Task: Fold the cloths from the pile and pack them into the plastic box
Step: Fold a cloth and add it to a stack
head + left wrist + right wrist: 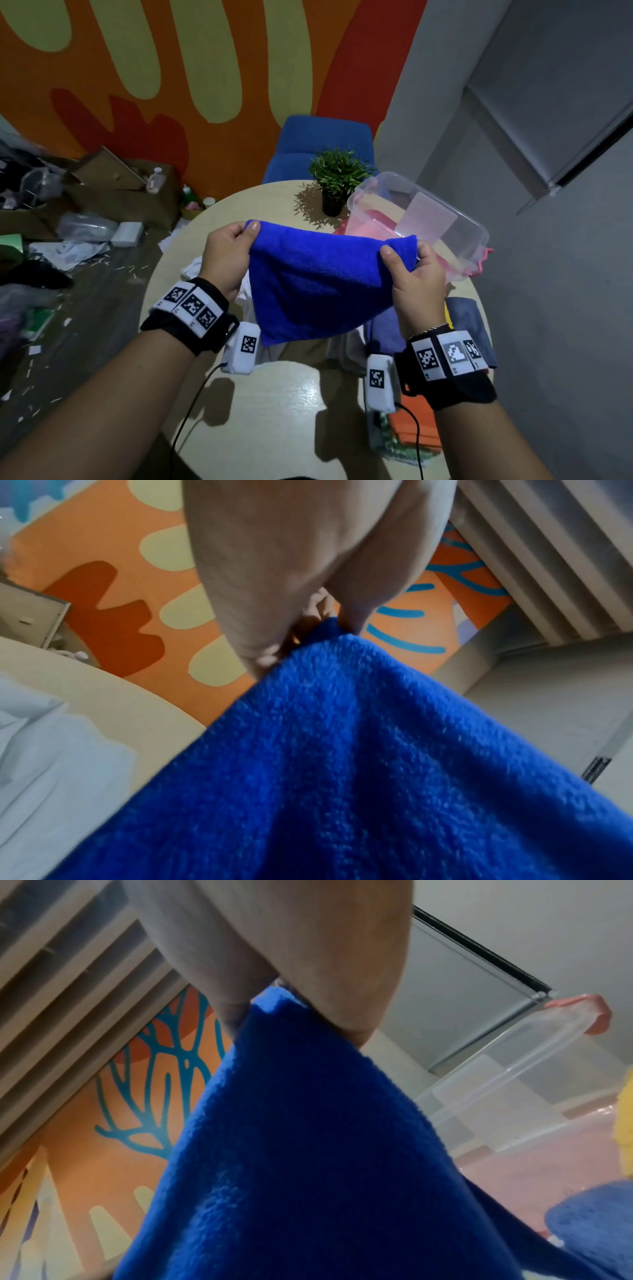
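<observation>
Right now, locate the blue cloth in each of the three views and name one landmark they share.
Head: blue cloth at centre, held up between both hands.
Left wrist: fills the lower right, hanging from the fingers.
Right wrist: fills the lower centre, below the palm.
Shared landmark: the orange painted wall.

Cloth (315,284), frame centre: solid royal blue, no pattern. Plastic box (442,219), centre right: clear, with pink clips. Counter (274,387): pale beige. Wall (171,68), upper left: orange with red and yellow-green blobs. Chair (322,144): blue. Plant (337,171): green, black pot. Wristbands (191,308): black, with black-and-white square markers.
</observation>
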